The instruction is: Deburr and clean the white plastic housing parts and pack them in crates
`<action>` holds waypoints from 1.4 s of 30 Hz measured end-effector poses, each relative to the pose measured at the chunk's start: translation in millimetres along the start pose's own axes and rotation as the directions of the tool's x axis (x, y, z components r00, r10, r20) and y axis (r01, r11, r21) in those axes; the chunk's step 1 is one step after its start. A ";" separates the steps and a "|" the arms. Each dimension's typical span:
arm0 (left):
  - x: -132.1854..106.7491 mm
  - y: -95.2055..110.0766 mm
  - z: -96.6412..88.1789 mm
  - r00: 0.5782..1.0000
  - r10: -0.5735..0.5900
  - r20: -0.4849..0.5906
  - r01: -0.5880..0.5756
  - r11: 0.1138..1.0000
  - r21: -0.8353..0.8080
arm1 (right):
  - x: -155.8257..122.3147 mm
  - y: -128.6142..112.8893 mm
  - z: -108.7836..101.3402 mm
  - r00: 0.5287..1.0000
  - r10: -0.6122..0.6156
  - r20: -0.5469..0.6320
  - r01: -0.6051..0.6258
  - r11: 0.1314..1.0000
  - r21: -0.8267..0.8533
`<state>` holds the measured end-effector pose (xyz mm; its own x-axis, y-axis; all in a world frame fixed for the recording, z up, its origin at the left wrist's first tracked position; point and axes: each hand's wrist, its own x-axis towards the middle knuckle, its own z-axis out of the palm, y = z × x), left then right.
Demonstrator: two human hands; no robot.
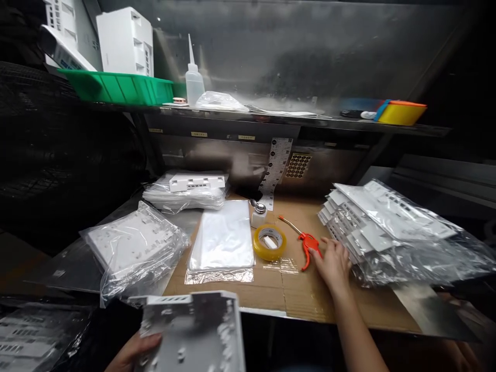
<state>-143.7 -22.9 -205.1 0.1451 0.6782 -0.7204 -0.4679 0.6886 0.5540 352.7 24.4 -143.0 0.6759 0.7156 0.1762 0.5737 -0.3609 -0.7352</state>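
My left hand (pixel 135 351) grips the left edge of a white plastic housing panel (pixel 201 336), tilted up at the bottom of the view. Its inner side faces me, with small posts and ribs; its lower part is out of frame. My right hand (pixel 334 263) is at the handle end of a red air blow gun (pixel 309 247) lying on the cardboard (pixel 267 294). The thumb appears to touch the handle, and the fingers are spread. Left of the gun lie a roll of yellow tape (pixel 259 250) and a stack of clear plastic bags (pixel 225 235).
Bagged white panels (pixel 372 222) are piled at right. More bagged panels lie at left (pixel 132 237) and on a plastic-wrapped stack (pixel 186 199). Behind the tape stands a small pump bottle (pixel 259 217). Overhead, a metal shelf holds a green bin (pixel 120 88) and a squeeze bottle (pixel 194 82).
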 end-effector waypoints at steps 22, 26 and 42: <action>86.2 65.6 128.3 0.551 0.459 0.697 -0.660 -0.271 0.700 | -130.6 16.6 -46.3 0.717 0.363 0.595 -0.654 0.056 0.754; 88.3 66.1 129.7 0.537 0.477 0.695 -0.653 -0.286 0.701 | -131.3 16.1 -48.0 0.711 0.378 0.593 -0.655 0.047 0.754; 95.0 104.7 152.8 0.567 0.304 0.765 -0.735 -0.234 0.637 | -137.2 26.3 -46.0 0.689 0.445 0.572 -0.684 0.137 0.717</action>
<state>-45.8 152.8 -151.7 0.6072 0.7906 0.0796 0.5580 -0.4956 0.6656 296.3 -110.8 -156.4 0.4563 0.6744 -0.5805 -0.7154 -0.1098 -0.6900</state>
